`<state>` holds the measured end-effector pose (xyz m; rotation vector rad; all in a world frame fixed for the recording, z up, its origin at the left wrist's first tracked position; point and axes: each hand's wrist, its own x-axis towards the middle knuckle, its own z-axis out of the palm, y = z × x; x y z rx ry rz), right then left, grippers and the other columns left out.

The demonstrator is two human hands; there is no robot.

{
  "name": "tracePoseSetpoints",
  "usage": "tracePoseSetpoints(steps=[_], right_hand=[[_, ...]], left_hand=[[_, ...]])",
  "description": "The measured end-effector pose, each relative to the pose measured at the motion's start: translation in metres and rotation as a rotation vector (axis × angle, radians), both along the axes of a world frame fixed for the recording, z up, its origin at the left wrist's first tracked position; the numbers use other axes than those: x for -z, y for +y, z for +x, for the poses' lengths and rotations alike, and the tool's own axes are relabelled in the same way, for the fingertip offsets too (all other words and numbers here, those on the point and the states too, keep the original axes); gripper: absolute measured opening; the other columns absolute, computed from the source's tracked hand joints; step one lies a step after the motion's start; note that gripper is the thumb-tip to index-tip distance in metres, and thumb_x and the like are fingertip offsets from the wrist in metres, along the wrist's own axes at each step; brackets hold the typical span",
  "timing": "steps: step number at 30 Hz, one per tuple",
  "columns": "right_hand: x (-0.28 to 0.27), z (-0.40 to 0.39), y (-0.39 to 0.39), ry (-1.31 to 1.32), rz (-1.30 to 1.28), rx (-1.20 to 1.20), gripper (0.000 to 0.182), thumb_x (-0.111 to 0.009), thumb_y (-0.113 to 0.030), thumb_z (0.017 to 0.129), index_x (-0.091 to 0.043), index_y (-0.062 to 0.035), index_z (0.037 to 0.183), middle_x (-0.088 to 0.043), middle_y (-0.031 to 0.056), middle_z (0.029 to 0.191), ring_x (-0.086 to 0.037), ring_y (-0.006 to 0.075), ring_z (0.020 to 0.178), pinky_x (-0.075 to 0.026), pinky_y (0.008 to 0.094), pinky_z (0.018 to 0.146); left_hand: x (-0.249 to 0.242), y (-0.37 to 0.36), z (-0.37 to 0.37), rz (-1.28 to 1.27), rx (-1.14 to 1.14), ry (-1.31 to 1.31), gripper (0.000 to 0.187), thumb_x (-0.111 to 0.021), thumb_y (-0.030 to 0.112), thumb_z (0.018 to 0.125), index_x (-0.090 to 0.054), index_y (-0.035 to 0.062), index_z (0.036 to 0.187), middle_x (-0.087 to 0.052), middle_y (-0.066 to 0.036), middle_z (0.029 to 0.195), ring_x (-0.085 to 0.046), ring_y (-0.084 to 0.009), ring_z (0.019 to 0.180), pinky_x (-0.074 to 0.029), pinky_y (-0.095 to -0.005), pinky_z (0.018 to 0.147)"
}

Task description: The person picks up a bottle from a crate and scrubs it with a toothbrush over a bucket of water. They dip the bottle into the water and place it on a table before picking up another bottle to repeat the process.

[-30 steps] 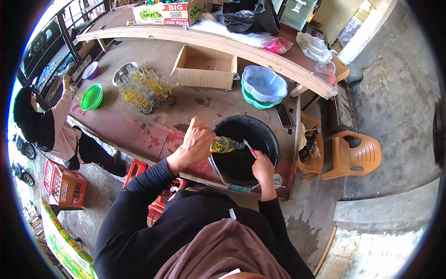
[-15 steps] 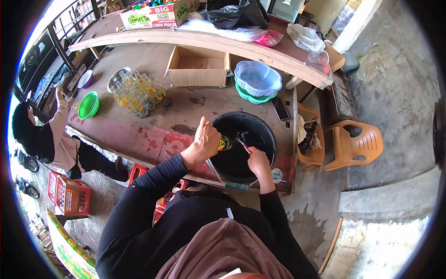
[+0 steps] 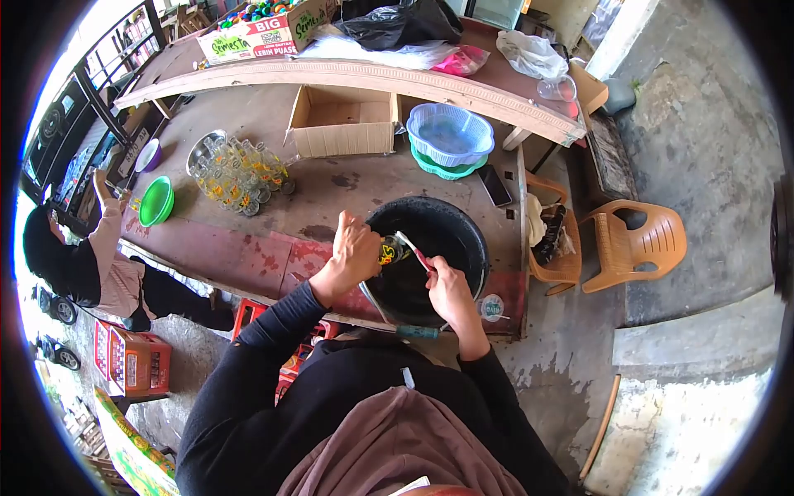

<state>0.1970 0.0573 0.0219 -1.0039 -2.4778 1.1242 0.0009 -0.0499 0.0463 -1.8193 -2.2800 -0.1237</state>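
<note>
Head view: Your left hand (image 3: pixel 351 254) is closed around the glass bottle (image 3: pixel 391 250), positioned above the black bucket (image 3: pixel 473 240). Your right hand (image 3: pixel 449 289) has its fingers closed on the handle of the brush (image 3: pixel 413 250); the brush head is beside the bottle. The bucket sits on the table (image 3: pixel 335 194), near the phone (image 3: pixel 496 185) and blue basin (image 3: pixel 451 134).

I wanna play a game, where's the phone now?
The phone is right of centre in the head view, on the table beside the stacked blue and green basins.
</note>
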Motion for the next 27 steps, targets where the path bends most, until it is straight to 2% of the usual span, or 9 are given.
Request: tracePoseSetpoints(steps=[3, 5, 7, 10, 11, 13, 15, 22, 27], right_hand=[[0.024, -0.002, 0.014, -0.051, 0.136, 0.06, 0.019, -0.051, -0.008, 0.093, -0.062, -0.003, 0.109, -0.067, 0.0257, 0.082, -0.067, 0.0441, 0.082, -0.052, 0.0489, 0.073], [0.038, -0.001, 0.027, -0.183, 0.132, 0.118, 0.017, -0.054, -0.011, 0.092, -0.063, -0.0037, 0.105, -0.067, 0.028, 0.09, -0.064, 0.0467, 0.088, -0.052, 0.0523, 0.076], [0.028, -0.001, 0.018, -0.046, 0.195, 0.064, 0.017, -0.053, -0.006, 0.092, -0.061, -0.0029, 0.107, -0.068, 0.0254, 0.085, -0.066, 0.0439, 0.083, -0.053, 0.0495, 0.073], [-0.002, 0.003, -0.01, 0.186, 0.084, -0.04, 0.02, -0.049, 0.002, 0.094, -0.058, -0.0019, 0.111, -0.065, 0.0163, 0.075, -0.068, 0.0317, 0.069, -0.052, 0.0406, 0.064], [-0.001, 0.003, -0.01, 0.188, 0.081, -0.04, 0.02, -0.049, 0.002, 0.094, -0.058, -0.0019, 0.111, -0.065, 0.0163, 0.075, -0.068, 0.0317, 0.069, -0.052, 0.0406, 0.064], [0.0, 0.005, -0.005, 0.202, -0.083, -0.017, 0.016, -0.052, -0.009, 0.094, -0.058, -0.0049, 0.108, -0.067, 0.0222, 0.085, -0.066, 0.0434, 0.083, -0.05, 0.0525, 0.072], [0.024, 0.005, 0.015, 0.007, 0.058, 0.101, 0.016, -0.05, -0.008, 0.094, -0.057, -0.0045, 0.108, -0.067, 0.0249, 0.09, -0.065, 0.0452, 0.087, -0.05, 0.0549, 0.074], [0.032, -0.002, 0.021, -0.07, 0.124, 0.117, 0.017, -0.047, -0.006, 0.092, -0.053, -0.0024, 0.107, -0.065, 0.0251, 0.099, -0.063, 0.0446, 0.094, -0.05, 0.0534, 0.08], [0.01, -0.002, -0.023, 0.262, 0.066, -0.045, 0.028, -0.051, 0.001, 0.091, -0.052, -0.0044, 0.118, -0.063, 0.0223, 0.099, -0.063, 0.0434, 0.092, -0.05, 0.0519, 0.077]], left_hand=[[0.0, 0.0, -0.002, -0.072, -0.052, -0.055, 0.028, -0.074, 0.032, 0.058, -0.075, 0.0086, 0.072, -0.066, -0.012, 0.067, -0.06, -0.0272, 0.086, -0.031, -0.0411, 0.091], [-0.008, -0.004, -0.002, -0.113, -0.057, -0.106, 0.029, -0.074, 0.034, 0.058, -0.075, 0.0082, 0.071, -0.066, -0.013, 0.067, -0.061, -0.0276, 0.083, -0.031, -0.0415, 0.091], [-0.012, -0.003, -0.007, -0.143, -0.074, -0.154, 0.031, -0.074, 0.036, 0.058, -0.075, 0.0077, 0.071, -0.066, -0.014, 0.067, -0.062, -0.0279, 0.08, -0.031, -0.042, 0.091], [-0.017, -0.005, -0.014, -0.216, -0.128, -0.246, 0.039, -0.073, 0.048, 0.062, -0.074, 0.0104, 0.073, -0.066, -0.014, 0.065, -0.064, -0.0301, 0.067, -0.03, -0.0442, 0.087], [-0.022, -0.006, -0.016, -0.22, -0.129, -0.244, 0.039, -0.073, 0.048, 0.062, -0.074, 0.0104, 0.073, -0.066, -0.014, 0.065, -0.064, -0.0301, 0.067, -0.03, -0.0442, 0.087], [-0.028, -0.006, -0.019, -0.319, -0.22, -0.364, 0.042, -0.071, 0.051, 0.065, -0.074, 0.0103, 0.074, -0.066, -0.016, 0.067, -0.065, -0.0313, 0.069, -0.031, -0.0435, 0.084], [-0.022, -0.013, -0.024, -0.257, -0.184, -0.36, 0.045, -0.07, 0.054, 0.067, -0.073, 0.0096, 0.075, -0.067, -0.016, 0.069, -0.065, -0.0325, 0.069, -0.033, -0.0429, 0.081], [-0.031, -0.013, -0.027, -0.369, -0.216, -0.374, 0.052, -0.068, 0.059, 0.069, -0.074, 0.009, 0.082, -0.07, -0.017, 0.079, -0.067, -0.0335, 0.079, -0.039, -0.0442, 0.078], [-0.032, -0.014, -0.031, -0.429, -0.25, -0.403, 0.056, -0.067, 0.062, 0.071, -0.074, 0.0102, 0.09, -0.071, -0.015, 0.088, -0.068, -0.0325, 0.088, -0.04, -0.0454, 0.082]])
